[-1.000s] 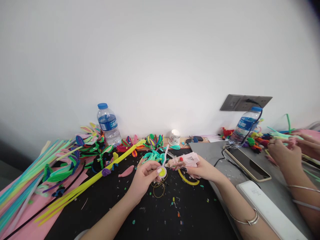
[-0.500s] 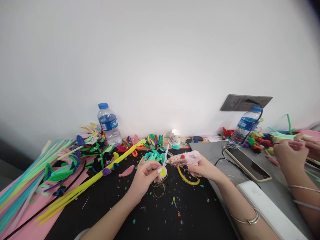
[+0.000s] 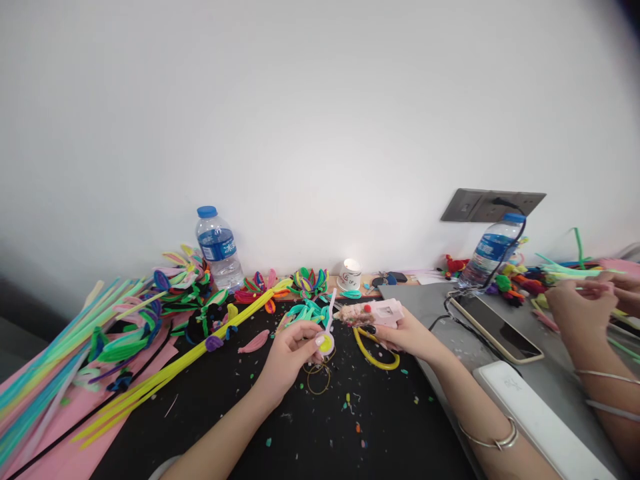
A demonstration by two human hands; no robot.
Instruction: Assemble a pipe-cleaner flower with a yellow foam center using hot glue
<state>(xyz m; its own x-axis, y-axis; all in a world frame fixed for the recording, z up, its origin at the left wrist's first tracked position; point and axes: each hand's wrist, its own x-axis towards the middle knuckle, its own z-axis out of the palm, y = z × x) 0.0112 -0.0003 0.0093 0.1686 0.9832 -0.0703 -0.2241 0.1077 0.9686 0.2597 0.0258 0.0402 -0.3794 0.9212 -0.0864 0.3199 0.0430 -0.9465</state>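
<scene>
My left hand [image 3: 287,357] is closed on a small round yellow piece [image 3: 325,344] with a white pipe-cleaner stem rising from it. My right hand [image 3: 407,335] grips a pink glue gun [image 3: 376,313], level, with its nozzle pointing left toward the stem. Both hover over a black mat [image 3: 300,427] strewn with coloured scraps. A yellow loop [image 3: 375,361] lies under the right hand, and thin wire rings [image 3: 318,380] lie below the left.
Long pipe cleaners [image 3: 60,373] and folded flower shapes [image 3: 185,287] lie at the left. Two water bottles [image 3: 219,248] [image 3: 491,257], a paper cup [image 3: 349,274], a tablet [image 3: 495,327] and a white bar [image 3: 540,420] are here. Another person's hands [image 3: 583,307] work at right.
My right hand raised and levelled the glue gun slightly, moving it a little right. The other person's hands shifted rightward. My left hand stayed put.
</scene>
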